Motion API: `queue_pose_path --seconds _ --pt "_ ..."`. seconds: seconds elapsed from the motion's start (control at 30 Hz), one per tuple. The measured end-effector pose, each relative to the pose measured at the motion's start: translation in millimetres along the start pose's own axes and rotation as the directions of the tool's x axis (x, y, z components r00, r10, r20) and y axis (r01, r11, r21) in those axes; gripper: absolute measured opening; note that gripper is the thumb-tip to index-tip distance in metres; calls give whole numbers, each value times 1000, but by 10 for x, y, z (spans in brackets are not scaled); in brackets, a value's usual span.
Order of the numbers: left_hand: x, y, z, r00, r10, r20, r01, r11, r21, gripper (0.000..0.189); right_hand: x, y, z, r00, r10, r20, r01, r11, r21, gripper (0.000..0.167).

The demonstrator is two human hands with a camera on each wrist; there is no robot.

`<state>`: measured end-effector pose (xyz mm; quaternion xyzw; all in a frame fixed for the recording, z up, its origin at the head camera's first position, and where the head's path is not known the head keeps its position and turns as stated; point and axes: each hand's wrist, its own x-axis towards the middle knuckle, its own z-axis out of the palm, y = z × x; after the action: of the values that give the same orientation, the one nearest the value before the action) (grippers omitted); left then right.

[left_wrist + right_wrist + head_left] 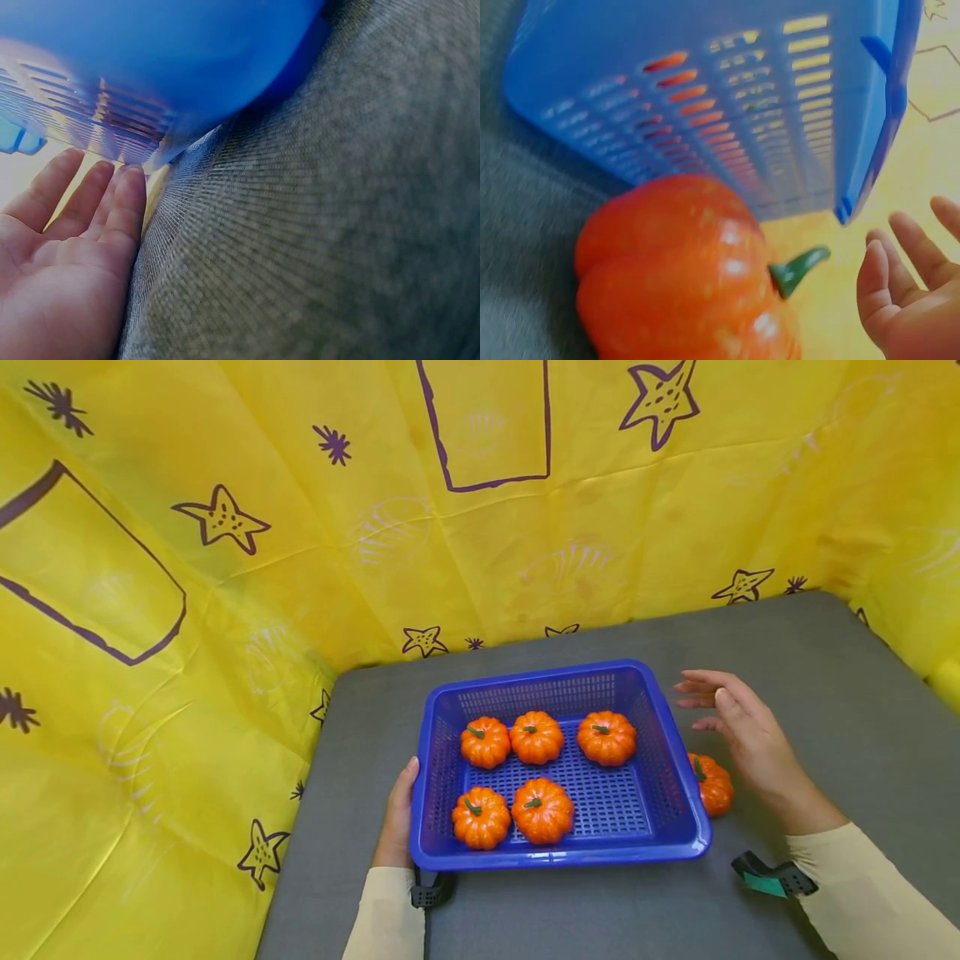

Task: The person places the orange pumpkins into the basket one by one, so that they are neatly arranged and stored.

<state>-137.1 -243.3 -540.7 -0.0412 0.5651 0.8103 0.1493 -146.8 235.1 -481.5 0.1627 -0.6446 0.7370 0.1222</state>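
Note:
A blue plastic basket with slotted walls stands on the grey table, holding several small orange pumpkins with green stems. My left hand is at the basket's left side. In the left wrist view its fingers are extended, tips against or very near the slotted wall. My right hand hovers beyond the right rim, fingers loosely bent and holding nothing. Below it, another pumpkin sits on the table outside the basket, partly hidden by the rim. The right wrist view shows this pumpkin close beside the slotted wall.
The grey tabletop extends around the basket. A yellow cloth printed with stars and shells hangs behind the table and along both sides. A dark strap is on the right wrist, and another is at the left wrist.

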Motion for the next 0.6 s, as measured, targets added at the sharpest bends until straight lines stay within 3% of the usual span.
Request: queue_pose_path --seconds 0.3,0.6 --pt "-2 -2 5 1000 -3 -12 3 1000 -4 75 -108 69 -174 999 33 16 -31 989 -144 38" --pt "0 5 -2 1000 -5 -18 5 1000 3 76 -273 163 -300 990 123 61 -83 889 -449 45"
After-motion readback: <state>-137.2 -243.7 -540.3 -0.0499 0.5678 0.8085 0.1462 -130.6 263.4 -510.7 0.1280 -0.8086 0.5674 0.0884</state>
